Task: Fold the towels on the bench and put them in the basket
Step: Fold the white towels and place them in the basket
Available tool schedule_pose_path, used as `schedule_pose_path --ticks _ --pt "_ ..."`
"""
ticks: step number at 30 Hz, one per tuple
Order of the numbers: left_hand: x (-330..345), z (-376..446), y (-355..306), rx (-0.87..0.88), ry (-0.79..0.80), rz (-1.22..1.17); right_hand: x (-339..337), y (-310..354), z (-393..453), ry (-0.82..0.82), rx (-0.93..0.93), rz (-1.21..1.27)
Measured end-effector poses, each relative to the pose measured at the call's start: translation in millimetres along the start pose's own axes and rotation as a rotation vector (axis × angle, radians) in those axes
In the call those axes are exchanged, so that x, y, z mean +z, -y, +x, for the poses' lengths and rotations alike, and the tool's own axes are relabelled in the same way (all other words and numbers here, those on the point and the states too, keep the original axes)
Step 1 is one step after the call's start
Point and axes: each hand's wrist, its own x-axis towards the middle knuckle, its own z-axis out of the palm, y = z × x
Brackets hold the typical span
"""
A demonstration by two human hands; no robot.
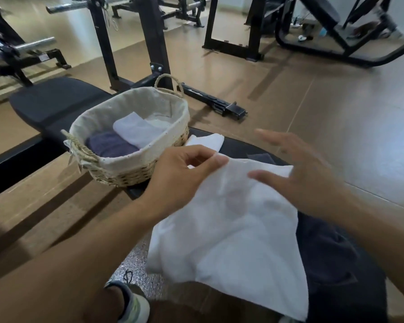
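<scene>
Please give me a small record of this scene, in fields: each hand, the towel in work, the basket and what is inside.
left hand: pinches the top edge of the large white terry towel
right hand: open, fingers spread at the towel's far edge
woven wicker basket with cloth liner: on the black padded bench
basket contents: folded white towel, folded dark blue towel

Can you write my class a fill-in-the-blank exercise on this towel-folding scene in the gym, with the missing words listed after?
1. The wicker basket already holds one white folded towel and one folded towel of ____ colour.
2. The left hand pinches an edge of a large ____ towel.
3. The right hand is ____, fingers spread, above the towel.
4. The basket stands on the black ____, ahead of the hands.

Missing words: dark blue; white; open; bench
</scene>
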Motion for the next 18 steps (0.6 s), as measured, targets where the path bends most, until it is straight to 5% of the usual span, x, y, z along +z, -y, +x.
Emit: schedule_pose_path --ticks 3,6,11,18 --pt "7 -9 -10 0.081 0.046 -0.015 15 24 8 0.123 -0.120 -0.056" --pt "6 -10 -10 0.030 0.086 0.028 22 26 10 0.047 -0.119 -0.007" --pt "1 -9 11 -0.108 0.379 0.467 15 14 8 -0.161 0.004 0.189" --pt "-17 -5 5 -0.280 0.530 0.323 -17 -19 24 -0.213 0.373 0.374"
